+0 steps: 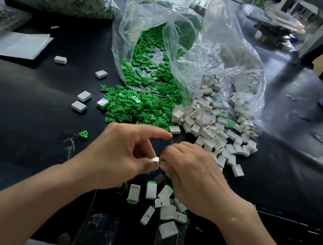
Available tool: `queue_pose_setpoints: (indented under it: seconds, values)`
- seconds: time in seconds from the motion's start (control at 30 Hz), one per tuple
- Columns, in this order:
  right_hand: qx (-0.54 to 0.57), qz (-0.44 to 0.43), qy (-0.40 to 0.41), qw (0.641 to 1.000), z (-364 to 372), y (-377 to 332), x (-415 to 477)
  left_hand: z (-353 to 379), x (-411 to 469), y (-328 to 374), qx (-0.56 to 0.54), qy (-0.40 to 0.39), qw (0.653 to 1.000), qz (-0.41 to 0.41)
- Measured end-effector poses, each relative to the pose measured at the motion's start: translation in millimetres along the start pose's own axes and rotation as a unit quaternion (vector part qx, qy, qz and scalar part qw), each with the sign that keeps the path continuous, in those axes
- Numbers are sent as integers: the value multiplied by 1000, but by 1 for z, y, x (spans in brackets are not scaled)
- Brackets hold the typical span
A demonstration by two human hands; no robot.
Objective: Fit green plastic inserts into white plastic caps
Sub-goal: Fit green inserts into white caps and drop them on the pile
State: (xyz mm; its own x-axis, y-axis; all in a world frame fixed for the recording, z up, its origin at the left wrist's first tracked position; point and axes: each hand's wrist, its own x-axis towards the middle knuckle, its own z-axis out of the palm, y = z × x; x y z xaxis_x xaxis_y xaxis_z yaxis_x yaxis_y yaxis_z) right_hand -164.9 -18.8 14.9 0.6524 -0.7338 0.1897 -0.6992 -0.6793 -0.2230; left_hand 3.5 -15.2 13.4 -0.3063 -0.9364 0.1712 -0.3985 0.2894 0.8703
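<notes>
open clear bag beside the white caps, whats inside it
The bag holds loose green inserts, spilling from its mouth onto the table. Crumpled plastic covers its far end, so contents there are unclear.

The table covering point(29, 109) is a black, faintly glossy sheet, wrinkled toward 3 o'clock. At 12 o'clock a thin clear plastic bag point(213, 45) is crinkled and shiny. The green inserts point(137, 109) are smooth, glossy plastic; the white caps point(209, 126) at 1 o'clock look matt plastic. At 9 o'clock lies matt white paper point(19, 43).
</notes>
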Motion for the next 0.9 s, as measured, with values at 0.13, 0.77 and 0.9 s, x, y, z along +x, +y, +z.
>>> queue_pose_setpoints:
  seconds: [0.13,0.77,0.9]
  values:
    - [159,81,85,980,6,-1,3,-2,5,3,-148,36,987,-45]
    - [773,275,-61,568,0,-10,11,6,7,8,-331,35,941,-58]
    - [767,280,-37,576,1,-11,12,8,6,9,-329,44,941,-61]
